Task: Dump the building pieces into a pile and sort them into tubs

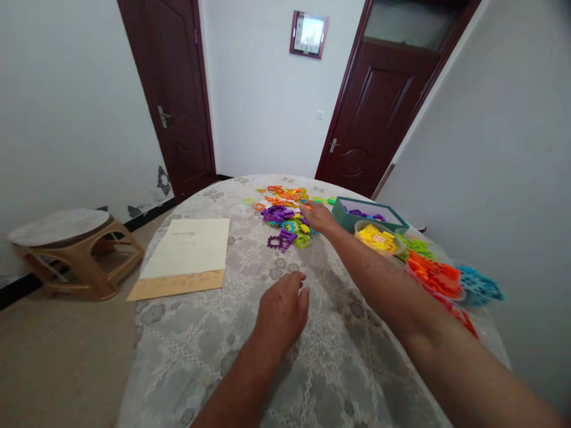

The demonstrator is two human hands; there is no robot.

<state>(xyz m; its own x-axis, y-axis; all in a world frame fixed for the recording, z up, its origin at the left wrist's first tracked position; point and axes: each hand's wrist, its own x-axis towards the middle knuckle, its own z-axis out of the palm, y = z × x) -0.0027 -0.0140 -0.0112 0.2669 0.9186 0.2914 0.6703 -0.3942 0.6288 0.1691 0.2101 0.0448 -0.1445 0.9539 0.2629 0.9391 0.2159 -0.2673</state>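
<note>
Purple, orange, yellow, green and blue pieces (277,214) were spread in a loose pile toward the far end of a tabletop (200,339) covered with a grey patterned cloth. The pile's right side was reached by the outstretched right hand (317,217); whether a piece was gripped could not be told, the fingertips being too small to make out. The left hand (282,306) was held nearer the camera, well apart from the pile, its fingers loosely curled and its thumb parted from them. To the right of the pile, purple pieces (363,214) were held in a green box (345,220), with yellow pieces (377,236) in a round tub (398,252) just beside it. Green pieces (418,245), orange-red pieces (435,273) and blue pieces (479,285) were grouped along the right edge. A cream sheet (191,246) with faint writing was laid at the left, a tan strip (178,284) seen along its near edge.
</note>
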